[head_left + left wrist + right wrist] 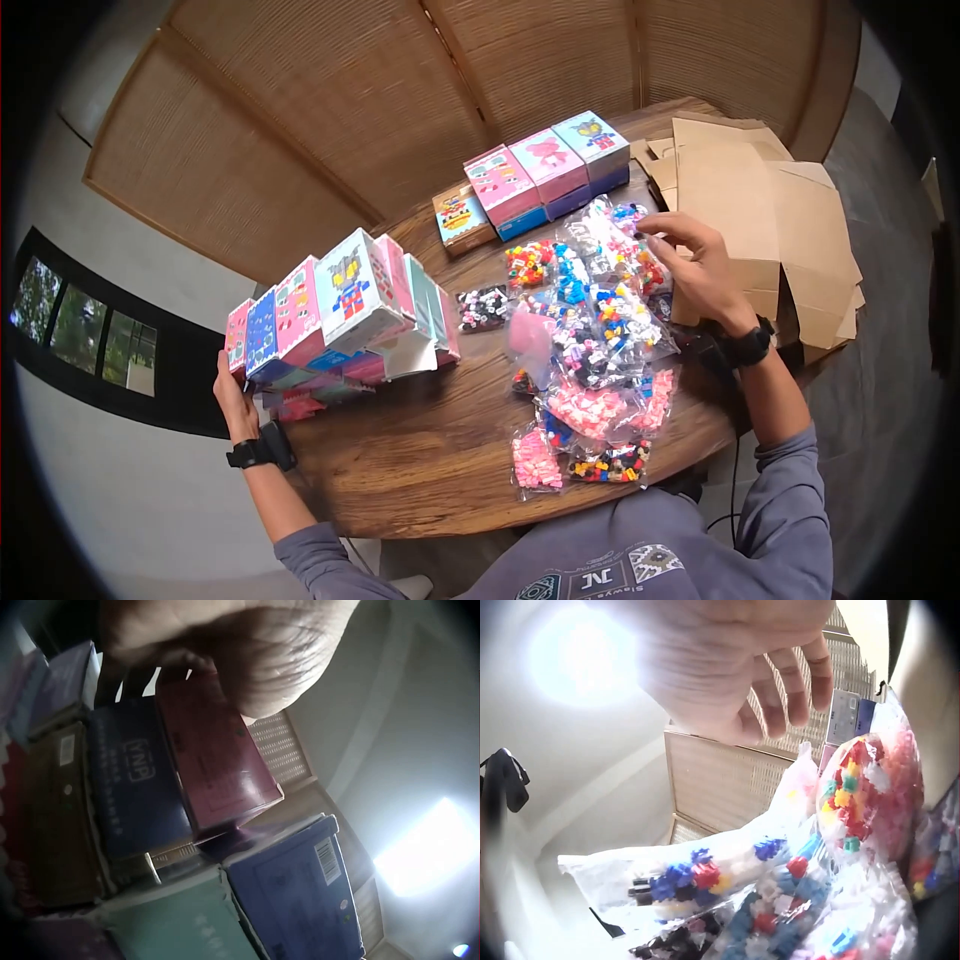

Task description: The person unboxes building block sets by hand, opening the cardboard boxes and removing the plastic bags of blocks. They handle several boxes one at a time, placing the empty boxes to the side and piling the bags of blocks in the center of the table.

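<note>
My left hand [234,408] rests against the outer end of a row of small picture boxes [296,308] at the table's left. In the left wrist view its palm lies along a dark pink box [214,754], and the fingers are partly hidden behind the row. My right hand [705,268] hovers at the right edge of a heap of clear plastic bags [590,325] filled with colourful small building bricks. In the right wrist view the fingers [787,686] are loosely bent with nothing in them, above a bag of red, yellow and green bricks [851,787].
More picture boxes [545,175] stand in a row at the back of the wooden table [410,470]. Flattened brown cardboard [775,210] is piled at the right. A bag of black and white bricks [484,307] lies between the left boxes and the heap. Woven screens [330,90] stand behind.
</note>
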Demonstrator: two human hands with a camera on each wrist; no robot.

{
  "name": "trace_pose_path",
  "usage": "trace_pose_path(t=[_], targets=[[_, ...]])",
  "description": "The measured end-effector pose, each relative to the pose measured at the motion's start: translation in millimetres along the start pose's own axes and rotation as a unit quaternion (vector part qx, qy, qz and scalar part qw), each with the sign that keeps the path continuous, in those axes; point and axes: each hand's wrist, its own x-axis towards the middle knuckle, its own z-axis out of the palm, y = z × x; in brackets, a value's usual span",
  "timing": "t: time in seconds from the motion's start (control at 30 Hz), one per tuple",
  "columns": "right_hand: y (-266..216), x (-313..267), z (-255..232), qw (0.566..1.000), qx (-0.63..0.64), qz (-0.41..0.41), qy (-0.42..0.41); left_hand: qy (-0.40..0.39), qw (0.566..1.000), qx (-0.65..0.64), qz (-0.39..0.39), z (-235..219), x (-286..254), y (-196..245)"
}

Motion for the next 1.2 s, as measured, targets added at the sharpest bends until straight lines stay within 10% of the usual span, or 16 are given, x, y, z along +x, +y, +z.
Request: trace_pose_path(t=[0.13,0.23,0.43,0.7,0.87,1.2], targets=[[15,2,6,0.995,0.062,0.066,-0.034,0.064,0.996,0.007,0.06,-9,9,11],[28,2,11,0.997,0.053,0.039,-0.036,0.156,0.933,0.06,0.318,14,-25,51],[41,-1,20,0.996,0.076,0.039,-0.012,-0.195,0.922,-0.114,0.314,125,-178,135],[44,-6,22,0.996,0.092,0.002,0.015,-0.456,0.874,0.053,0.159,323,-203,73],[41,-8,20,0.995,0.098,0.012,0.027,-0.328,0.87,0.246,0.272,384,-146,-2],[42,-6,19,0.996,0.075,-0.007,0.042,-0.205,0.914,0.338,0.089,412,-77,-74]])
